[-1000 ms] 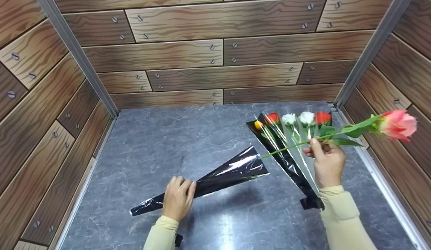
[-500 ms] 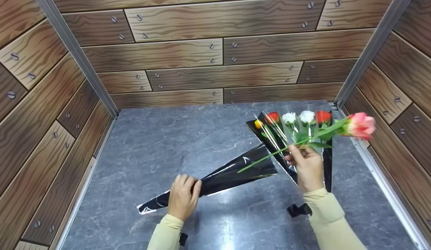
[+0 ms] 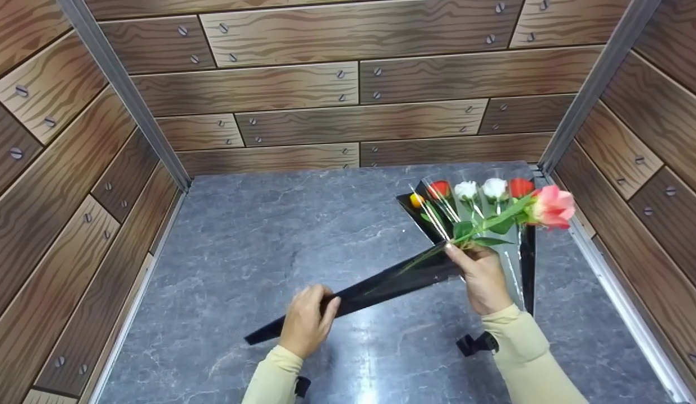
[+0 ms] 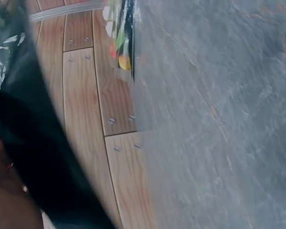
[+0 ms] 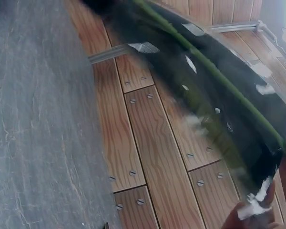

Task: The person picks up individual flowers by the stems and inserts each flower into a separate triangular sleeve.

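A long black flower sleeve point(image 3: 381, 286) slants across the middle of the head view, narrow end at lower left. My left hand point(image 3: 307, 321) grips its narrow part, with the tip sticking out past the fingers. At the wide mouth, my right hand point(image 3: 482, 275) pinches the green stem of a pink artificial rose point(image 3: 552, 207), whose bloom points right. The lower stem point(image 5: 205, 62) lies inside the sleeve and shows through its clear side. In the left wrist view the dark sleeve point(image 4: 43, 129) passes the fingers at the left edge.
Several wrapped flowers lie at the back right of the grey marbled tabletop point(image 3: 241, 241), among them a red rose point(image 3: 439, 189), a white rose point(image 3: 495, 189) and a yellow bloom point(image 3: 416, 200). Wood-patterned walls point(image 3: 303, 90) enclose the back and both sides.
My right hand has moved left, bringing the rose's stem from the sleeve's mouth to inside it. My left hand has shifted slightly right with the sleeve.
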`<move>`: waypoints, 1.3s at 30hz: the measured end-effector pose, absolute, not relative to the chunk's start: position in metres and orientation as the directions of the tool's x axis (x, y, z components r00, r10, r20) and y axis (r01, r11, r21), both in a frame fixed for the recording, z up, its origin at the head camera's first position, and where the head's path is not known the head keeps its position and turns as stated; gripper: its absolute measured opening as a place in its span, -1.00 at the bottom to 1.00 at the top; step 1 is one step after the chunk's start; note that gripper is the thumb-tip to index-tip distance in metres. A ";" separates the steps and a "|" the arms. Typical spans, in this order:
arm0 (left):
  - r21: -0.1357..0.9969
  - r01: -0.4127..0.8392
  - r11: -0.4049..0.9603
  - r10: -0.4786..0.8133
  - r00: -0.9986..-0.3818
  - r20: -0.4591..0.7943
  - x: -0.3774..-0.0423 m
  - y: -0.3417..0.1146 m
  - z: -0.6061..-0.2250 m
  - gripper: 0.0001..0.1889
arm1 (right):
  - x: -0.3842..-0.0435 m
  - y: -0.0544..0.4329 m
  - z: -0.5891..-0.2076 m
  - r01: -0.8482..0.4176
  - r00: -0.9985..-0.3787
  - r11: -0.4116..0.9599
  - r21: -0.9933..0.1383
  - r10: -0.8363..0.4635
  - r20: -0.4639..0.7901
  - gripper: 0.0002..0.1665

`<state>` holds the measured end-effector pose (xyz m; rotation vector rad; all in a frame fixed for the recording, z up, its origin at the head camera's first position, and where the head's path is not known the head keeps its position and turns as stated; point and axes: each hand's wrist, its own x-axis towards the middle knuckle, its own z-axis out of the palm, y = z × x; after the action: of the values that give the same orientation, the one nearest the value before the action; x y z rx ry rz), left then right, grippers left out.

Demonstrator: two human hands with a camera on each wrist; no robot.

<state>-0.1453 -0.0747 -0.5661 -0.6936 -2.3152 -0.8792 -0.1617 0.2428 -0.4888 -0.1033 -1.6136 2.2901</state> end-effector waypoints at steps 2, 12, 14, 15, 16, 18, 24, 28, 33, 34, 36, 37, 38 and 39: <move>0.443 0.633 0.635 0.295 -0.729 0.618 -0.144 -0.073 -0.565 -0.91 | -0.162 0.243 -0.488 -0.231 -0.938 -0.303 -0.924 0.320 0.130 -0.88; 0.542 0.598 0.591 0.286 -0.783 0.552 -0.141 -0.067 -0.562 -0.93 | -0.160 0.250 -0.481 -0.319 -0.913 -0.335 -0.887 0.361 0.192 -0.73; 0.557 0.592 0.582 0.281 -0.789 0.546 -0.140 -0.066 -0.561 -0.93 | -0.158 0.253 -0.481 -0.322 -0.922 -0.338 -0.884 0.325 0.212 -0.65; 0.563 0.592 0.577 0.283 -0.791 0.542 -0.140 -0.066 -0.560 -0.93 | -0.158 0.254 -0.481 -0.310 -0.932 -0.340 -0.888 0.292 0.214 -0.62; 0.565 0.593 0.574 0.285 -0.791 0.541 -0.139 -0.065 -0.559 -0.94 | -0.157 0.255 -0.481 -0.296 -0.944 -0.344 -0.891 0.250 0.218 -0.61; 0.556 0.601 0.574 0.291 -0.784 0.548 -0.139 -0.065 -0.557 -0.95 | -0.155 0.258 -0.482 -0.265 -0.962 -0.353 -0.897 0.158 0.222 -0.60; 0.477 0.641 0.601 0.276 -0.726 0.630 -0.141 -0.062 -0.553 -0.92 | -0.150 0.263 -0.487 -0.175 -0.978 -0.317 -0.932 -0.056 0.203 -0.62; 0.457 0.604 0.653 0.187 -0.713 0.675 -0.146 -0.062 -0.551 -0.91 | -0.148 0.263 -0.488 -0.165 -0.976 -0.323 -0.932 -0.082 0.202 -0.60; 0.438 0.593 0.676 0.160 -0.697 0.699 -0.147 -0.062 -0.549 -0.84 | -0.145 0.264 -0.489 -0.186 -0.974 -0.327 -0.927 -0.061 0.217 -0.67; 0.434 0.603 0.669 0.173 -0.694 0.699 -0.147 -0.061 -0.548 -0.84 | -0.145 0.263 -0.489 -0.187 -0.975 -0.321 -0.928 -0.059 0.216 -0.70; 0.431 0.622 0.654 0.200 -0.691 0.695 -0.146 -0.060 -0.547 -0.87 | -0.145 0.263 -0.489 -0.178 -0.979 -0.311 -0.934 -0.044 0.201 -0.74; 0.431 0.631 0.645 0.215 -0.690 0.691 -0.146 -0.058 -0.546 -0.89 | -0.145 0.263 -0.489 -0.171 -0.981 -0.302 -0.938 -0.036 0.191 -0.75; 0.431 0.640 0.636 0.230 -0.691 0.686 -0.145 -0.058 -0.546 -0.92 | -0.145 0.262 -0.489 -0.164 -0.983 -0.290 -0.943 -0.030 0.180 -0.76; 0.429 0.647 0.631 0.245 -0.690 0.681 -0.145 -0.057 -0.546 -0.94 | -0.144 0.262 -0.489 -0.152 -0.986 -0.275 -0.949 -0.022 0.164 -0.75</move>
<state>-0.1450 -0.0567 -0.5458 -0.6947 -2.2723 -0.9080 -0.1444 0.2623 -0.4886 0.2217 -1.8395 2.4351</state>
